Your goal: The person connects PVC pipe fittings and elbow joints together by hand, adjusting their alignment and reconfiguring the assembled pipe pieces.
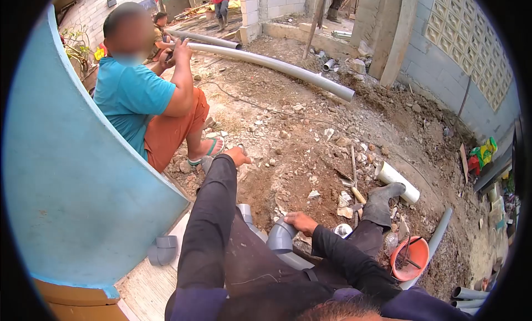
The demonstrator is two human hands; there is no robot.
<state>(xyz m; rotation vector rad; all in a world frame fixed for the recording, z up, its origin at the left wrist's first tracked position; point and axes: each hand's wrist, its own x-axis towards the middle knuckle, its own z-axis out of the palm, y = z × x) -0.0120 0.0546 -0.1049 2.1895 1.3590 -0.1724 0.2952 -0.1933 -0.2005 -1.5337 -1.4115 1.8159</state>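
My right hand [301, 223] is closed on the rim of a grey plastic pipe elbow [281, 237], which sits between my legs at the end of a grey pipe [295, 260]. Just left of it is another grey pipe fitting [245, 213]. Stretched forward over my left knee, my left hand [238, 155] has its fingers curled. A small pale, shiny bit shows at its fingers, too small to name. On the pale ledge to my left lies a loose grey elbow [163, 250].
A person [133, 88] squats at the left, both hands raised round a small dark object. Long grey pipes [277, 66] cross the rubble behind. By my right boot [382, 202] are a white pipe [397, 182], hand tools and an orange bucket [410, 258]. A blue wall [83, 171] curves along my left.
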